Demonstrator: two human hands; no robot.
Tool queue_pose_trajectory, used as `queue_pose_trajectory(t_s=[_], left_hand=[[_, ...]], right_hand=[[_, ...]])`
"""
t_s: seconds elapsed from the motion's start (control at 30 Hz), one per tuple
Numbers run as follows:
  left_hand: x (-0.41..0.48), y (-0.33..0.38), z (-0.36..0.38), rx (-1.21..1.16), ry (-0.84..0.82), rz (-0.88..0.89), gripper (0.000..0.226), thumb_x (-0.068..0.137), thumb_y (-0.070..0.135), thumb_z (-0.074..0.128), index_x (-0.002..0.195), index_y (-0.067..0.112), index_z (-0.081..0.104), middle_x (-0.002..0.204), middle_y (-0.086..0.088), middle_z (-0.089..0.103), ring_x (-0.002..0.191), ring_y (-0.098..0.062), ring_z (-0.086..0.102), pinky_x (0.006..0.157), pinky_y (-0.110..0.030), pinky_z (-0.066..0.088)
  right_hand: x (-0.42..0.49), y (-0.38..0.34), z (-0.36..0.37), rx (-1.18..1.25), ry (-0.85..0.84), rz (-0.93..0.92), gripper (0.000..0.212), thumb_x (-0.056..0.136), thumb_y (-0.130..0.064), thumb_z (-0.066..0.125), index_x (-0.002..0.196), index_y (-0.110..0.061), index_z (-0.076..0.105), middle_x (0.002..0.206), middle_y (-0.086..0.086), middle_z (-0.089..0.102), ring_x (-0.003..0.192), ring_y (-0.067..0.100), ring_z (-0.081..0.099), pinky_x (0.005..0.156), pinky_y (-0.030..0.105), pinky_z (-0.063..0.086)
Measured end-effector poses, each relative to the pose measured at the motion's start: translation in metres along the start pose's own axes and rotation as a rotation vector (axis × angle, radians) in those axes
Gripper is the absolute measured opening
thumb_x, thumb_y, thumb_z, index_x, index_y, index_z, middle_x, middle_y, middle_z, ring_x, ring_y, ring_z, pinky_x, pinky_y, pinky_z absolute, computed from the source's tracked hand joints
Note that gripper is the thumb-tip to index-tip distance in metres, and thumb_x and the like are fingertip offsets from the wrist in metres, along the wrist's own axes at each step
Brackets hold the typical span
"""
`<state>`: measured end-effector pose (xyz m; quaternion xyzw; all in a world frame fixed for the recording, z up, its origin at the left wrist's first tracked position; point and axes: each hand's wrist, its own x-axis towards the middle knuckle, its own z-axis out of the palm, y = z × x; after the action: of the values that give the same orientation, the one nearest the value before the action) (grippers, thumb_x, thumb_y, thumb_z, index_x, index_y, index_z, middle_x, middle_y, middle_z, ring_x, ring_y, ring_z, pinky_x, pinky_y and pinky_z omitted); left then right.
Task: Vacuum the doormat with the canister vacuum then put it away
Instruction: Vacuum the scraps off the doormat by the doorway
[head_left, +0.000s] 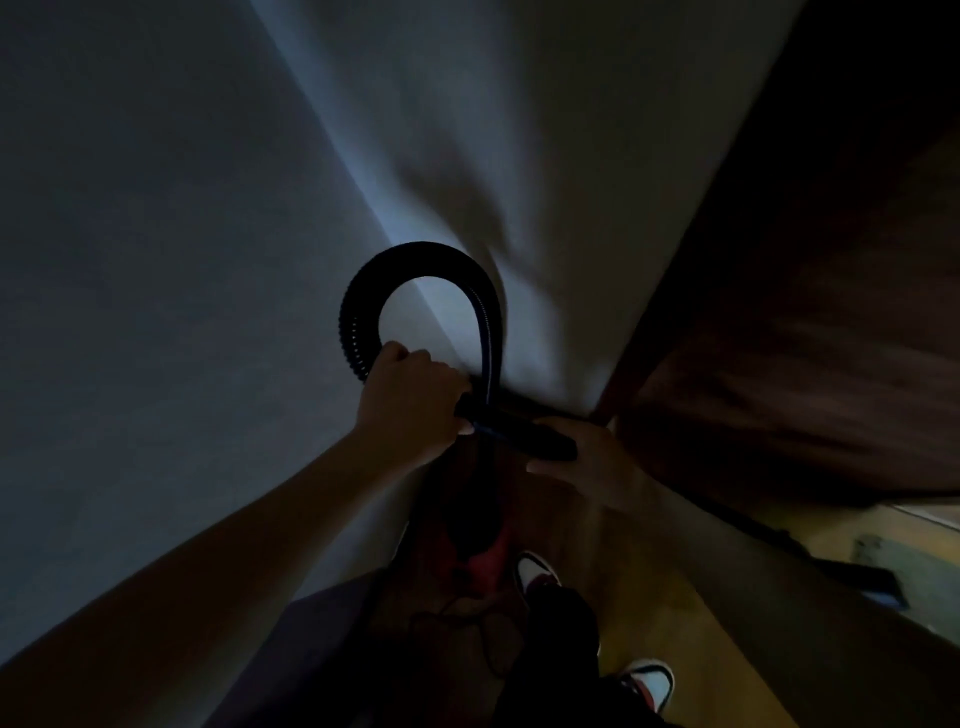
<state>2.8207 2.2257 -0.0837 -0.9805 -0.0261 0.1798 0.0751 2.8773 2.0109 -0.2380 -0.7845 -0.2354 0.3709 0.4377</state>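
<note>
The scene is dim. A black ribbed vacuum hose (363, 291) arcs up in a loop against the wall corner. My left hand (410, 395) grips the hose near its lower left end. My right hand (587, 457) holds the black handle or nozzle piece (524, 431) where the hose's other end comes down. Below the hands, on the floor, stands the red canister vacuum (483, 551), mostly in shadow. A dark cord (467, 618) lies looped on the floor in front of it. No doormat shows in the view.
Pale walls (156, 260) meet in a corner straight ahead. A dark wooden door or cabinet panel (810, 338) stands at the right. My feet in white and red shoes (535, 571) stand on a wooden floor (691, 623). A lit area lies at the far right.
</note>
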Motion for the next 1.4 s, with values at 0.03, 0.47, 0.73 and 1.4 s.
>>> queue_pose_trajectory(t_s=[0.03,0.47,0.73,1.4], left_hand=[[0.000,0.014,-0.002,-0.010,0.004,0.012,0.026,0.091,0.058,0.055,0.092,0.034,0.066,0.082,0.013,0.062,0.092,-0.014,0.058,0.092,-0.034,0.029],[0.001,0.181,-0.016,-0.097,-0.245,0.200,0.032,0.092,0.056,0.054,0.104,0.028,0.062,0.094,0.004,0.065,0.087,-0.018,0.063,0.085,-0.038,0.042],[-0.002,0.277,0.007,-0.484,-0.610,0.404,0.038,0.098,0.047,0.052,0.106,0.011,0.064,0.093,-0.012,0.068,0.070,-0.017,0.060,0.067,-0.033,0.049],[-0.063,0.452,0.165,-0.873,-1.080,0.357,0.029,0.100,0.034,0.054,0.086,0.009,0.053,0.065,-0.002,0.053,0.042,-0.019,0.047,0.051,-0.035,0.041]], right_hand=[[-0.012,0.005,-0.008,0.012,0.006,0.017,0.047,0.081,-0.025,0.082,0.123,-0.027,0.060,0.108,-0.017,0.061,0.105,0.000,0.058,0.085,0.004,0.041],[-0.163,0.085,-0.103,-0.064,0.009,0.138,0.047,0.082,-0.029,0.083,0.125,-0.029,0.065,0.112,-0.009,0.067,0.100,-0.001,0.062,0.089,0.019,0.050],[-0.257,0.132,-0.147,-0.264,0.078,0.278,0.053,0.086,-0.039,0.077,0.135,-0.029,0.060,0.132,-0.004,0.062,0.122,0.021,0.057,0.102,0.037,0.047],[-0.326,0.269,-0.007,1.664,1.628,0.648,0.051,0.097,-0.005,0.058,0.139,-0.024,0.036,0.078,0.010,0.051,0.054,0.018,0.052,0.049,0.031,0.048]])
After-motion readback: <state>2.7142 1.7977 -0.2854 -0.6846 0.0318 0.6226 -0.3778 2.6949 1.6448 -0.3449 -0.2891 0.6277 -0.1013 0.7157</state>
